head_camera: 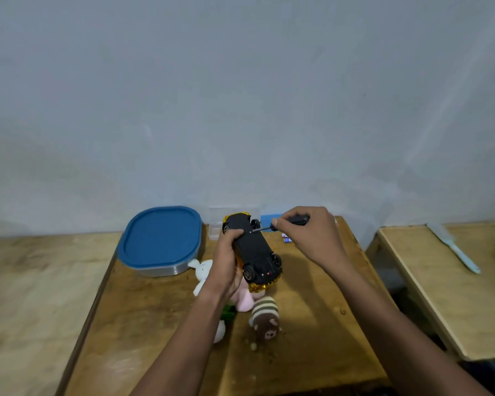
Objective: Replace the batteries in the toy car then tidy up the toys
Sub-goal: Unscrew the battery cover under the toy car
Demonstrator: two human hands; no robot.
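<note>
I see the left hand [226, 254] curled around a toy car [253, 247], holding it upside down above a wooden table [155, 324], with the black underside up and the gold body below. The right hand [306, 232] grips a small screwdriver [260, 229], and its tip meets the underside near the far wheels. Below the car lie a white rabbit plush [204, 271], a pink plush [246, 300] and a striped brown plush [265, 318]. A blue-lidded container [160, 238] sits far left. Tiny blue-and-white items [286, 238] lie right of the car, too small to identify.
</note>
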